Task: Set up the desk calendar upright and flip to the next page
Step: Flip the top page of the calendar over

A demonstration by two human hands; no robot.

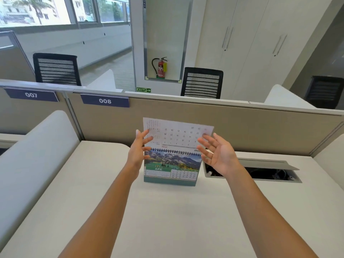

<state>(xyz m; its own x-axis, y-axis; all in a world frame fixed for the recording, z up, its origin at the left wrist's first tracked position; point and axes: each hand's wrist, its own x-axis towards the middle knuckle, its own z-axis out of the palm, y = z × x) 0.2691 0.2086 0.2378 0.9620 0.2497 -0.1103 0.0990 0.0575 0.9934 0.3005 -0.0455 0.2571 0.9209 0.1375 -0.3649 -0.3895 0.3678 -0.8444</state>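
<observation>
Desk calendar (172, 167) stands upright on the white desk (167, 220), just in front of the beige partition (242, 127), open side toward the person. So the standing-up part looks done. Front leaf showing reads JUNE under a mountain photo.

One page (178, 134) is lifted above the spiral binding (175, 151), sticking up near vertical, its print upside down from here. Flip is mid-way, by my reckoning: the page has cleared the coil but has not gone over the back. What is left is to let it fall behind and check the stand stays put.

Left hand (138, 149): fingers spread wide, tips at the page's left edge, touching or close to it; no pinch that I can see. Right hand (218, 155): palm up and open, fingers fanned, tips at the page's lower right edge. Cannot tell for sure whether either hand bears on the paper; neither closes around it. Page seems propped between the two sets of fingertips rather than held.

Open cable tray (251, 169) sunk in the desk just right of the calendar, lid up.
</observation>
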